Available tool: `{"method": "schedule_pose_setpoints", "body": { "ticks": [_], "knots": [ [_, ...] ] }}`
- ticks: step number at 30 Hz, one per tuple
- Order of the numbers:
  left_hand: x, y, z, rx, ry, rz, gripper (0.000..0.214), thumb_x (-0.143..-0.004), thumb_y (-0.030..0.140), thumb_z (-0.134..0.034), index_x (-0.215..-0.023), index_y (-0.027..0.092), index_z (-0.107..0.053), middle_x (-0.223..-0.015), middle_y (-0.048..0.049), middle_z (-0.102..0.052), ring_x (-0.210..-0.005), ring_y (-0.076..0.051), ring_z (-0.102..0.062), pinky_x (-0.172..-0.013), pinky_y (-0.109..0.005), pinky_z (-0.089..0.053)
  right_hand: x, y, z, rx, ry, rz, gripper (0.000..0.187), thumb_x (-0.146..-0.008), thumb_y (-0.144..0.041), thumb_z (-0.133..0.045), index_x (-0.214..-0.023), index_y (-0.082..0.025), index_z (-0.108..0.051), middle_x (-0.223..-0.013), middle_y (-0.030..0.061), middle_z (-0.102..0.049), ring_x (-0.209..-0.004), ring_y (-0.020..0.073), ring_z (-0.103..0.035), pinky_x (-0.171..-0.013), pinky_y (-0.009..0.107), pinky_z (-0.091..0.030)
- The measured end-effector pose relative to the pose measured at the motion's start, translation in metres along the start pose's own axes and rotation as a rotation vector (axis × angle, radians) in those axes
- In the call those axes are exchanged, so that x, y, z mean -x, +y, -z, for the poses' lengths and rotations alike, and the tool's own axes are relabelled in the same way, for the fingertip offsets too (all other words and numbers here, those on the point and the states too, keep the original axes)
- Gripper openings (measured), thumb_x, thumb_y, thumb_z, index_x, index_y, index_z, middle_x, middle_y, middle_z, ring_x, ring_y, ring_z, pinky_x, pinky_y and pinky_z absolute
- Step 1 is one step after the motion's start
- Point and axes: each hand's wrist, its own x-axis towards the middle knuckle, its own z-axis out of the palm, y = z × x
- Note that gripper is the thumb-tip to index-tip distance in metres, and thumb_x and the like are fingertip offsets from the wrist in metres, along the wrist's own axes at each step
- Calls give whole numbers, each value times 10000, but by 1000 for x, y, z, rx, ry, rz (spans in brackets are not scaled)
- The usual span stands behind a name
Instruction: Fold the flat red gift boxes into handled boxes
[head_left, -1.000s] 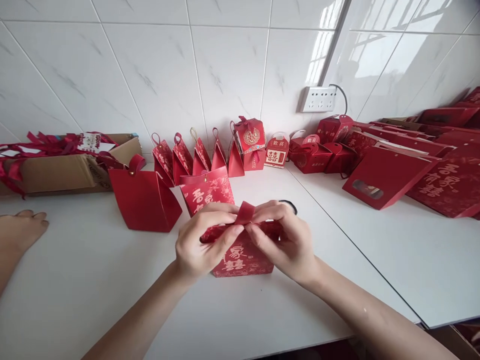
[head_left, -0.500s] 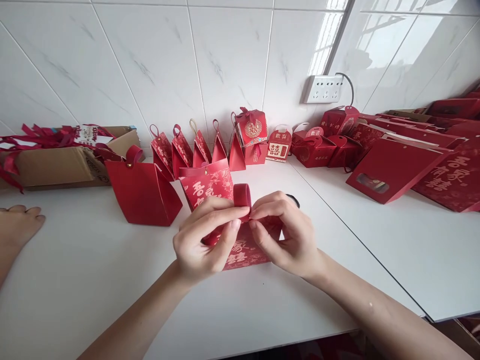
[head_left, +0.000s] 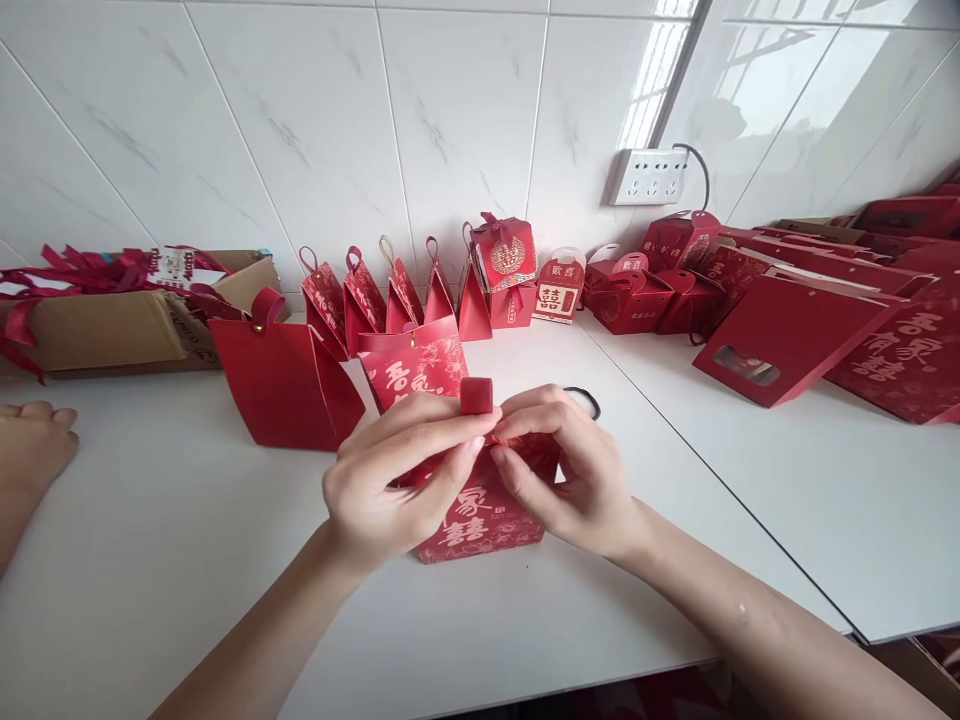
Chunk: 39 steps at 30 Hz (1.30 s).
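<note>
A red gift box with pale characters and flowers stands on the table in front of me. At its top, a red ribbon loop sticks up between my hands. My left hand is closed, thumb and fingertips pinching the base of the loop. From the other side my right hand closes thumb and forefinger at the same spot, where a bit of ribbon or the box's top edge shows. The exact contact is hidden by the fingertips. Just behind is another printed red box, partly covered by my left hand.
To the left stands a plain red box with a ribbon handle. A cardboard carton holds red ribbons. Several small red boxes line the tiled wall, and larger red bags lie at right. Another person's hand rests at the left edge.
The ribbon loop has dropped lower and turned its flat side toward me. My left hand has shifted slightly left, and the box's lower front has come a little nearer.
</note>
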Motion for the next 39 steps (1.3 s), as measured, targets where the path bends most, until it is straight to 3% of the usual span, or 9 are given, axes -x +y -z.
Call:
{"method": "schedule_pose_setpoints", "body": {
  "ticks": [7,14,21,31,39],
  "knots": [
    [2,5,-5,-96,66,6,293,-820,44,-684,-1017,258,-712,-841,24,-719,-693,-100,-666,-605,-213,-572,4,0,-4,-4,20,-61,158,-881,-93,-570,-966,-227,-564,-832,32,-616,-756,158,-620,-611,287,-534],
    [1,7,-3,-58,21,77,281,-837,56,-639,-1019,256,-717,-875,14,-725,-745,-112,-673,-656,-215,-584,3,-3,-4,-31,45,-74,153,-880,-73,-552,-925,-217,-575,-791,21,-611,-711,140,-619,-623,275,-534],
    [2,4,0,18,-49,38,426,-818,41,-562,-1155,267,-691,-933,-21,-728,-810,-162,-689,-687,-264,-605,3,-2,-3,-46,46,-80,140,-875,-85,-571,-886,-225,-579,-771,17,-621,-692,141,-623,-611,271,-532],
    [3,2,2,121,-111,126,486,-828,29,-519,-1219,280,-660,-1111,-11,-714,-978,-155,-687,-796,-237,-596,3,-5,-3,-116,48,-197,145,-862,-89,-557,-831,-227,-530,-758,9,-600,-694,144,-616,-626,288,-532],
    [4,2,0,80,-88,124,492,-828,15,-563,-1212,306,-663,-1089,6,-717,-902,-124,-697,-732,-194,-590,2,-3,-3,-151,45,-251,139,-856,-106,-578,-814,-224,-519,-758,2,-592,-669,132,-588,-609,274,-506]
  ]
}}
